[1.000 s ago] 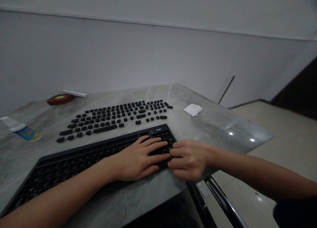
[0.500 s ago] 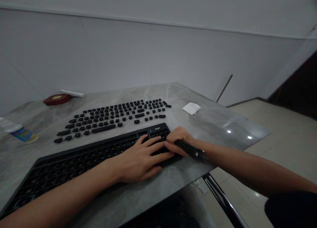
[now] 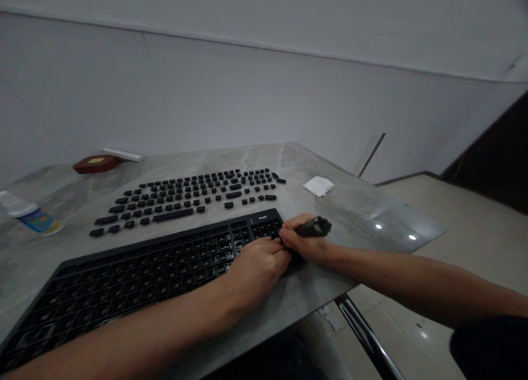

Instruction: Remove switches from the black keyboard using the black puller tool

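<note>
A black keyboard [image 3: 177,259] with its keycaps off lies slantwise on the grey marbled table, its bare key sockets showing. My right hand [image 3: 303,242] is closed around a tool with a thick black handle [image 3: 314,227], over the keyboard's right end. The handle points up and right; its working end is hidden by my fingers. My left hand [image 3: 260,264] rests on the right part of the keyboard. Its fingers are bent and pressed together, touching my right fingertips, and whatever they pinch is hidden. Beyond the keyboard, loose black keycaps [image 3: 172,215] lie in rows.
A white bottle with a blue label [image 3: 39,220] lies tilted at the left. Farther back are a dark red box [image 3: 95,164] and a white strip [image 3: 122,154]. A folded white tissue [image 3: 318,186] lies right of the keycaps. The table's front edge runs close below my hands.
My left hand has moved right, and its spread fingers have drawn together beside my right hand. The tool's handle has swung upward, from pointing down along my forearm to pointing up and right.
</note>
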